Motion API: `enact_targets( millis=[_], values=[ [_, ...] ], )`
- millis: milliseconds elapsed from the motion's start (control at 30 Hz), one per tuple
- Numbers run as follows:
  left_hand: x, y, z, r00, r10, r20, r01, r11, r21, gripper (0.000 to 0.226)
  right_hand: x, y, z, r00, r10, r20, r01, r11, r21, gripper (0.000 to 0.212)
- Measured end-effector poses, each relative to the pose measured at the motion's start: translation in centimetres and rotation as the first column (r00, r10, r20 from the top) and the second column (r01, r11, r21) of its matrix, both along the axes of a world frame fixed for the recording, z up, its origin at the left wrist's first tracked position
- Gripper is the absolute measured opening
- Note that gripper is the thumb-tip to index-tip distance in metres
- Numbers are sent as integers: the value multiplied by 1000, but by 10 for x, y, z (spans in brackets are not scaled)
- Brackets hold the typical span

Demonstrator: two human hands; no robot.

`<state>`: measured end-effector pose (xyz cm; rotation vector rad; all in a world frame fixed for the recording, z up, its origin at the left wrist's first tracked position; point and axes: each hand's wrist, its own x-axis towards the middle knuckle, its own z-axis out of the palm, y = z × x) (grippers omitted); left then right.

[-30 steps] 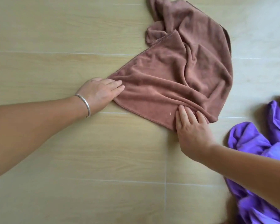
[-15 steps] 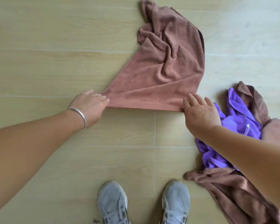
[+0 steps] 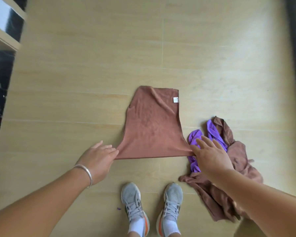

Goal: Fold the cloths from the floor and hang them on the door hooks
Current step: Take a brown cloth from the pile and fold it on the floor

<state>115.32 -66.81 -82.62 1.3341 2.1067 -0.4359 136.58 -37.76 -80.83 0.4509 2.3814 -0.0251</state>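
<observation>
Head view: both hands (left hand (image 3: 97, 160); right hand (image 3: 210, 155)) on brown cloth (image 3: 152, 129) corners

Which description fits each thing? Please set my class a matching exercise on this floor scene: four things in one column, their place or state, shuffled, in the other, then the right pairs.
Things
1. spread brown cloth
2. purple cloth
3. left hand
4. white label

Descriptions
A. bunched up in the heap with a crumpled brown cloth
B. pinches the near left corner, wrist wearing a bracelet
C. lies nearly flat on the floor
D. sits near the far right corner of the spread cloth

Pairs: 1-C, 2-A, 3-B, 4-D
</observation>
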Motion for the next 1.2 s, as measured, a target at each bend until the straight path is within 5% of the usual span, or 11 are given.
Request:
enact_targets(
  millis=[133,433,733,967,1200],
  values=[
    [-50,35,41,995,92,-40,-89,993,78,30,-46,30,37,993,-18,-113,24,998,51,39],
    [-176,140,155,942,306,-140,-264,930,257,27,-177,124,132,922,-90,-376,159,974,158,33],
    [-210,172,249,900,329,-286,-137,836,530,24,-210,157,227,802,-39,-596,169,972,163,31],
    [-158,125,237,938,279,-204,-106,794,599,32,-161,138,224,799,21,-601,81,987,142,32],
    [-77,57,155,981,175,-83,-112,862,495,41,-78,90,149,862,20,-507,-9,1000,24,26]
  ],
)
